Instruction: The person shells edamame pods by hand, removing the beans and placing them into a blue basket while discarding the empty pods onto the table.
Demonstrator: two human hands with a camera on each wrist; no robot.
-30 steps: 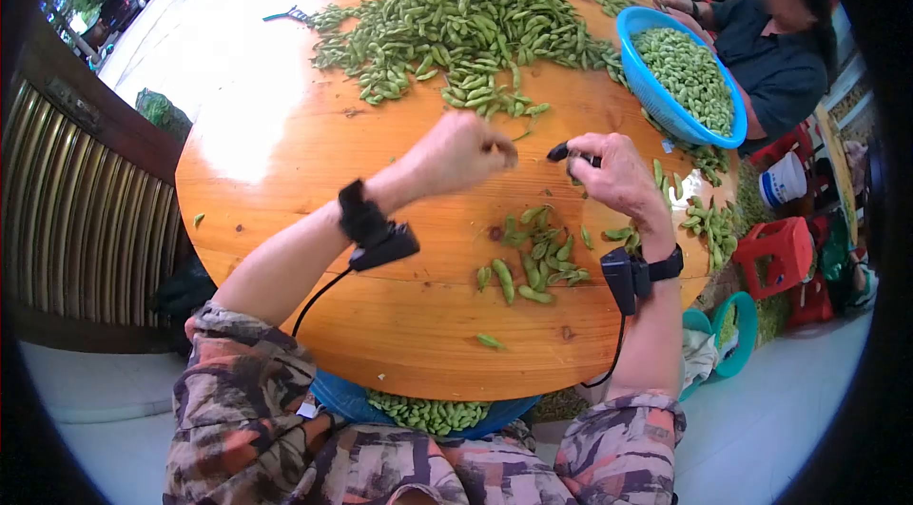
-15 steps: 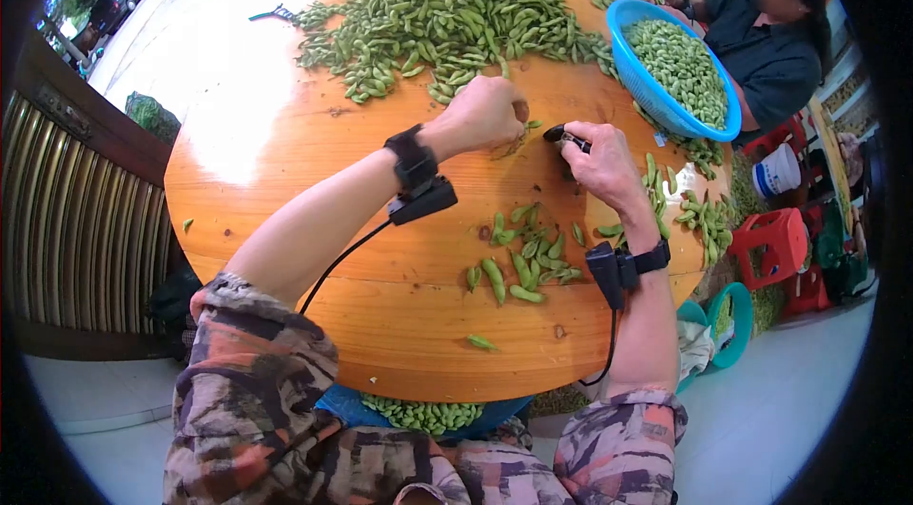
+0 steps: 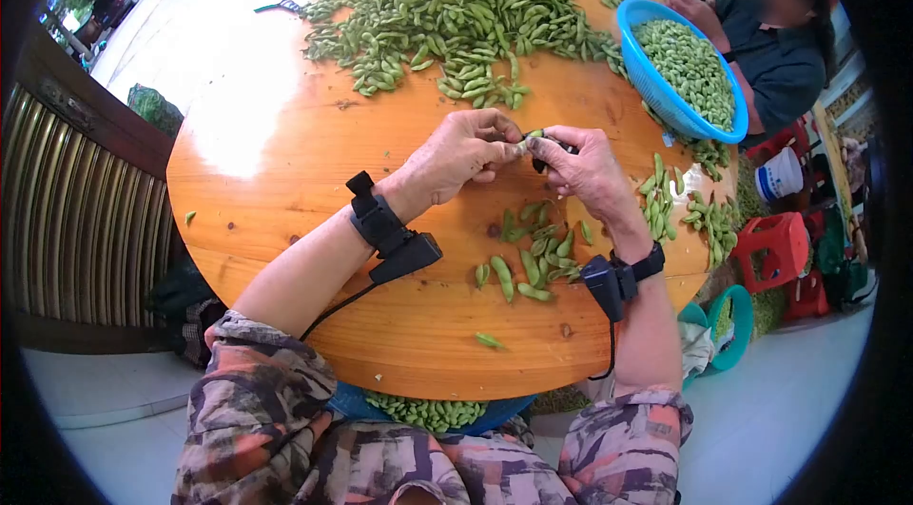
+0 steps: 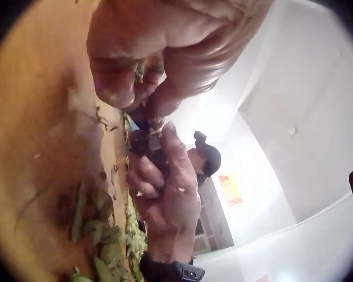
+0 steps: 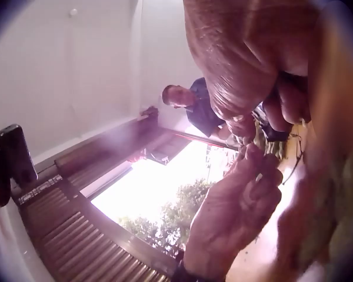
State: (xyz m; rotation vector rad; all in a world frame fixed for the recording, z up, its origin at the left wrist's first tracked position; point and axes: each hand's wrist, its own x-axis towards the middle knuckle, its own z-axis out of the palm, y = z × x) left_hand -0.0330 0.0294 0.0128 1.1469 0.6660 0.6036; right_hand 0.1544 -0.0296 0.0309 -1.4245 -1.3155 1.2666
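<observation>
Left hand (image 3: pixel 456 158) is pinching a green pod (image 3: pixel 529 137) between thumb and fingertips, fingers curled. Right hand (image 3: pixel 592 170) is meeting it, curling round a small black tool (image 3: pixel 540 165). Pod is being held just above the wooden table (image 3: pixel 285 172), with loose pods (image 3: pixel 537 253) lying near.

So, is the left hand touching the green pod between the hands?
Touching. The head view shows the left hand pinching the pod at its fingertips; the right hand, gripping a black tool, meets it.
</observation>
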